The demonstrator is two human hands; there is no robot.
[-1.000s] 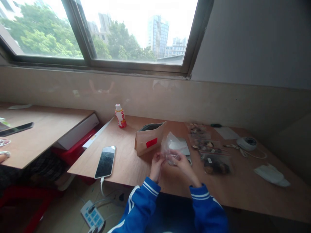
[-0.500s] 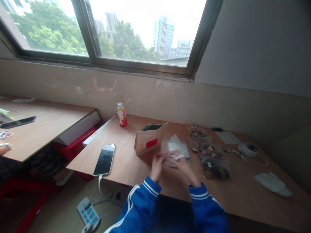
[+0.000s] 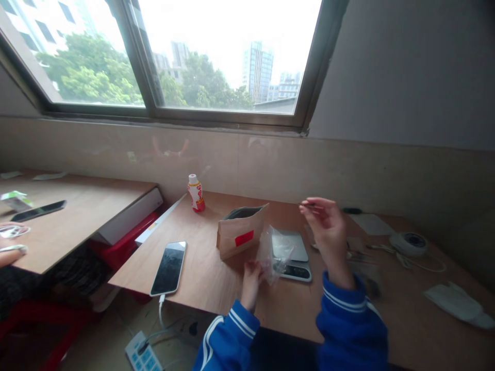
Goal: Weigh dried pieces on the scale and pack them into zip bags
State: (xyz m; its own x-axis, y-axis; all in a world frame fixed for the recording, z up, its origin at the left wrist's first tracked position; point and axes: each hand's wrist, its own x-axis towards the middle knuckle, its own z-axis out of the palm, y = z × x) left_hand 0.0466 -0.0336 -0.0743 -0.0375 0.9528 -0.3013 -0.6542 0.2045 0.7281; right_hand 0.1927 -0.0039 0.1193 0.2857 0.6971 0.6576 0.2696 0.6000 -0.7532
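Observation:
My left hand (image 3: pixel 252 278) rests on the wooden desk (image 3: pixel 209 273) and pinches the lower edge of a small clear plastic bag (image 3: pixel 275 252), which stands up in front of a flat digital scale (image 3: pixel 291 255). My right hand (image 3: pixel 327 226) is raised above the desk to the right of the bag, fingers drawn together in a pinch around something small and dark that I cannot make out. A brown paper pouch (image 3: pixel 240 234) with a red label stands open just left of the bag.
A phone (image 3: pixel 169 260) on a charging cable lies at the desk's left edge. A small red and white bottle (image 3: pixel 196 192) stands by the wall. Filled clear bags (image 3: pixel 361 255), a white round device (image 3: pixel 410 242) and white cloth (image 3: pixel 458 304) lie right. Another person's hand (image 3: pixel 10 252) rests on the neighbouring desk.
My right hand has let go of the clear bag and risen up and to the right in a pinch. My left hand stays on the bag. The scale now shows.

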